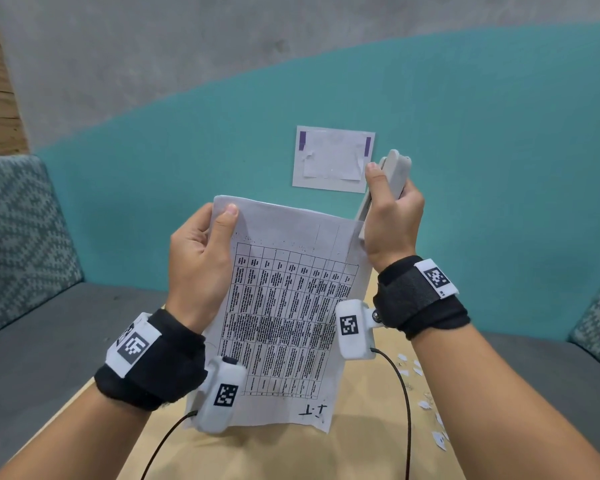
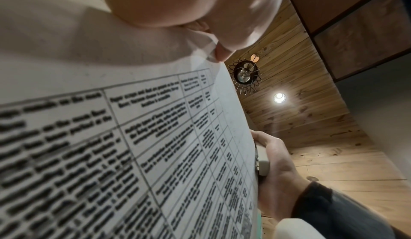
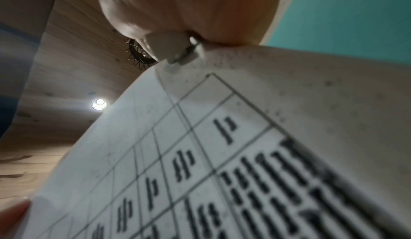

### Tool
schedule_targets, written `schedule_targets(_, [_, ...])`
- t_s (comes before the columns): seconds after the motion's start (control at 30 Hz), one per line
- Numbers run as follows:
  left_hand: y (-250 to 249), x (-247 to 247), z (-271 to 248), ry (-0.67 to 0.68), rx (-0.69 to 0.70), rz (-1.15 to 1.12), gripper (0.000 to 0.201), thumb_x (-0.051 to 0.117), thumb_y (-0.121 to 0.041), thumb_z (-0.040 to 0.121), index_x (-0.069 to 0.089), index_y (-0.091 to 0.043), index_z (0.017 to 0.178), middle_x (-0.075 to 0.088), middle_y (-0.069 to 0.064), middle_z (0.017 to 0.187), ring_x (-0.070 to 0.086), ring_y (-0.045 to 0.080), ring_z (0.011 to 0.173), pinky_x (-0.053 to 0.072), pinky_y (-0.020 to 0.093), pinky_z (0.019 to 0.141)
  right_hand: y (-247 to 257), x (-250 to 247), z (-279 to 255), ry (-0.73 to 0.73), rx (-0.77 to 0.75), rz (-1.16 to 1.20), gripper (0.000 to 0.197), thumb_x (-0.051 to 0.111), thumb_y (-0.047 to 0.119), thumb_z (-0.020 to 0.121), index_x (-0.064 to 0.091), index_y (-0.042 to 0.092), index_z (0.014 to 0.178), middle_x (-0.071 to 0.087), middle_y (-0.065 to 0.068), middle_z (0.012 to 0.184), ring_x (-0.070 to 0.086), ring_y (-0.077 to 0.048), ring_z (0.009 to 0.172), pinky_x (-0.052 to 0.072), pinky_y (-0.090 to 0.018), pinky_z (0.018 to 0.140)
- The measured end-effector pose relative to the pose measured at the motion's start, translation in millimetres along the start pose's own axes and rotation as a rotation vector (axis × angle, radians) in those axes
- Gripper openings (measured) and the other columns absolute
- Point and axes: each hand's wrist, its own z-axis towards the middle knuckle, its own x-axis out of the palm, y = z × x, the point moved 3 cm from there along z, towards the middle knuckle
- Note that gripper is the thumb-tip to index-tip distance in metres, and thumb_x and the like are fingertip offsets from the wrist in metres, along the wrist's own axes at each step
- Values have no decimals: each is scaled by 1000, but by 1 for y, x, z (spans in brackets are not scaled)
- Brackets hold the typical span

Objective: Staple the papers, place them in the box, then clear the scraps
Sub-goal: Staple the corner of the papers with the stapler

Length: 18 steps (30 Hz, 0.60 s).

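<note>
Early in the task, by the look of it — stapling under way, boxing and clearing not begun. Papers [image 1: 284, 306] held upright above the table [image 1: 361, 445], top left corner pinched by the left hand [image 1: 201, 258]. Stapler [image 1: 388, 181] gripped in the right hand [image 1: 392, 223], nose at the top right corner. Staple in or not — cannot tell. Scraps [image 1: 426, 407] scattered on the table's right side. No box in view.

A tan table [image 1: 361, 445] sits at six o'clock; white paper scraps [image 1: 426, 403] lie scattered on it toward four o'clock.
</note>
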Motion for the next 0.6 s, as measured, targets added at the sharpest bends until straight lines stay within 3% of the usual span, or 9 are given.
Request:
schedule_targets(0.07, [-1, -1, 1, -14, 4, 8, 37, 52, -20, 108, 61, 12, 92, 61, 13, 84, 57, 23, 75, 50, 36, 69, 0, 4, 3, 54, 78, 6, 26, 65, 42, 86, 62, 17, 81, 58, 1, 75, 56, -18, 71, 54, -45, 72])
schedule_targets(0.13, [0, -3, 4, -22, 4, 11, 39, 52, -21, 108, 59, 13, 91, 57, 13, 82, 53, 21, 74, 47, 33, 68, -2, 4, 6, 60, 175, 57, 34, 65, 43, 88, 68, 12, 101, 64, 2, 87, 64, -16, 80, 57, -43, 82])
schedule_targets(0.2, [3, -7, 6, -26, -3, 20, 41, 53, -23, 107, 59, 13, 90, 56, 12, 81, 51, 21, 74, 46, 33, 68, -2, -1, 11, 2, 245, 127, 31, 62, 43, 92, 64, 16, 106, 63, 2, 86, 65, -16, 75, 57, -34, 72])
schedule_targets(0.27, [6, -11, 7, -24, -7, 54, 41, 54, -26, 107, 60, 9, 87, 55, 11, 79, 51, 20, 73, 44, 35, 69, -3, -9, 15, -78, 272, 201, 22, 61, 41, 93, 56, 21, 100, 59, -5, 80, 62, -22, 65, 57, -34, 62])
schedule_targets(0.33, [8, -15, 6, -43, -12, 85, 38, 53, -25, 107, 61, -1, 79, 58, -1, 73, 52, 14, 68, 45, 29, 67, -8, -19, 16, -139, 293, 180, 26, 60, 44, 93, 49, 21, 99, 54, -7, 77, 57, -24, 61, 54, -33, 55])
schedule_targets(0.4, [9, -18, 6, -67, -13, 111, 37, 53, -23, 107, 58, -10, 73, 55, -10, 66, 48, 8, 61, 43, 24, 62, -19, -26, 12, -136, 373, 72, 34, 54, 50, 92, 41, 20, 100, 49, -4, 83, 52, -21, 66, 50, -33, 57])
schedule_targets(0.5, [10, -23, 7, -71, 7, 127, 45, 53, -28, 107, 53, 8, 80, 46, 10, 73, 40, 21, 67, 36, 33, 64, -51, -33, -6, -12, 534, -175, 45, 48, 53, 82, 42, 15, 105, 48, -6, 92, 50, -25, 74, 51, -43, 66])
schedule_targets(0.57, [11, -24, 7, -77, 13, 135, 49, 53, -30, 107, 51, 12, 82, 44, 10, 75, 37, 23, 68, 34, 35, 65, -87, -40, -20, 149, 629, -396, 59, 54, 55, 66, 56, 7, 101, 60, -15, 92, 60, -31, 76, 60, -49, 65])
schedule_targets(0.6, [11, -24, 7, -80, 13, 139, 48, 53, -30, 107, 50, 11, 81, 43, 10, 74, 37, 22, 68, 34, 34, 64, -106, -43, -28, 247, 660, -506, 56, 59, 53, 66, 60, 5, 94, 65, -17, 89, 66, -35, 76, 61, -53, 66])
